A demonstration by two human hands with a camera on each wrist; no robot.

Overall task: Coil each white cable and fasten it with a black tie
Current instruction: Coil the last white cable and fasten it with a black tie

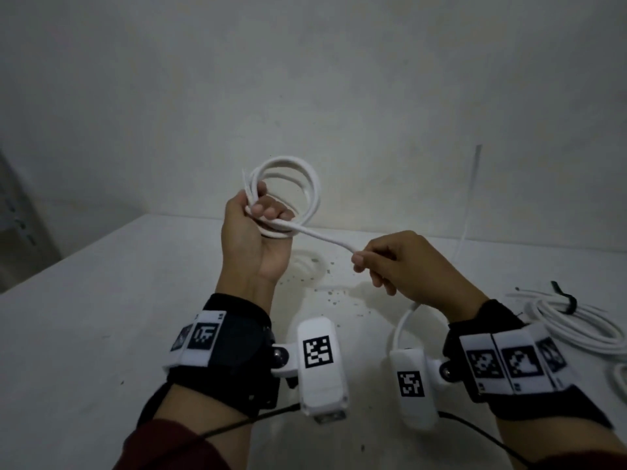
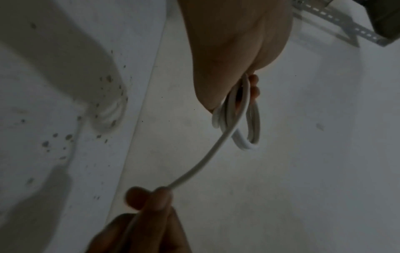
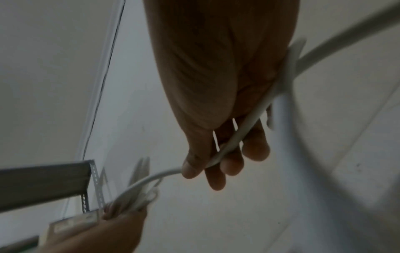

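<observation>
My left hand (image 1: 261,212) is raised above the white table (image 1: 101,300) and grips a white cable coil (image 1: 305,184) of several loops. A straight run of the same cable (image 1: 325,237) leads down and right to my right hand (image 1: 376,262), which pinches it between thumb and fingers. The tail hangs below that hand toward the table. In the left wrist view the coil (image 2: 249,126) hangs from the left hand's fingers (image 2: 255,90). In the right wrist view the cable (image 3: 233,142) crosses the right palm. A second coil (image 1: 576,323) with a black tie (image 1: 568,300) lies at far right.
A white wall (image 1: 305,79) stands right behind the table. Dark specks (image 1: 329,293) dot the table under my hands. A metal shelf bracket (image 2: 337,18) shows in the left wrist view. A thin wire (image 1: 470,205) hangs down the wall at right.
</observation>
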